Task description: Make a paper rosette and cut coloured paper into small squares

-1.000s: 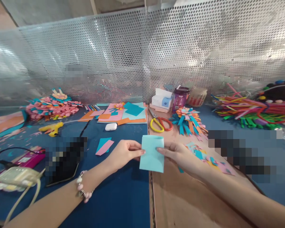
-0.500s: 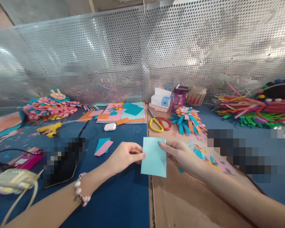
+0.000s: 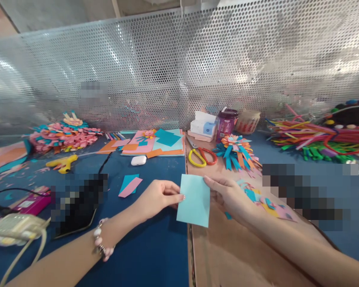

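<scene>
Pale-blue paper is hovering over the desk, the left hand pinching its left edge, the right hand pinching its upper right corner; along the desk's far edge, a tissue pack is baring one tissue, a lidded purple cup hiding its contents

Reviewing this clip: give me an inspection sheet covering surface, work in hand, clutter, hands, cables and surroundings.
Surface: blue tabletop with a brown section right of center.
Work in hand: light-blue paper, raised between both hands.
Clutter: yellow glue gun, scissors, white case, purple cup, loose paper scraps.
Hands: left hand pinches the paper's left edge; right hand its upper right corner.
Cables: pale cable and black cable, both at left.
Surroundings: perforated metal panel behind the table.
</scene>
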Action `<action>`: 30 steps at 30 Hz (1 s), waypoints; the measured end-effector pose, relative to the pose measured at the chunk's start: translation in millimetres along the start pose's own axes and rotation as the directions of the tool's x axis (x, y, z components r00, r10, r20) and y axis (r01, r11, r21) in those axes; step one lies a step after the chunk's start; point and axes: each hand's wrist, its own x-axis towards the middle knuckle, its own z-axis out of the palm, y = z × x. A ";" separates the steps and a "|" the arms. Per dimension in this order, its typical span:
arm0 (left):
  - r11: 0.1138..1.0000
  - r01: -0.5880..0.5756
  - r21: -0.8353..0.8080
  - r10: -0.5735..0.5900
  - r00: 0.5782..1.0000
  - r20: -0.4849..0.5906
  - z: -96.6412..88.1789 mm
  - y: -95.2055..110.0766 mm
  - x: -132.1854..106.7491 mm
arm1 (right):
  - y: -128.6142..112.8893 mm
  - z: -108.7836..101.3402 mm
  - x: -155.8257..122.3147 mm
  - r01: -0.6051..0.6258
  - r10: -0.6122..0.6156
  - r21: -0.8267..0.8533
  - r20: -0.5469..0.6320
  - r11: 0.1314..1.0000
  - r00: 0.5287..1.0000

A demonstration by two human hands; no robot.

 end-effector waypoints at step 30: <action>0.989 -0.132 -0.074 0.120 0.982 -0.145 -2.1 2.6 -0.7 | 1.8 3.0 -4.6 0.008 0.064 -0.225 0.310 0.974 0.948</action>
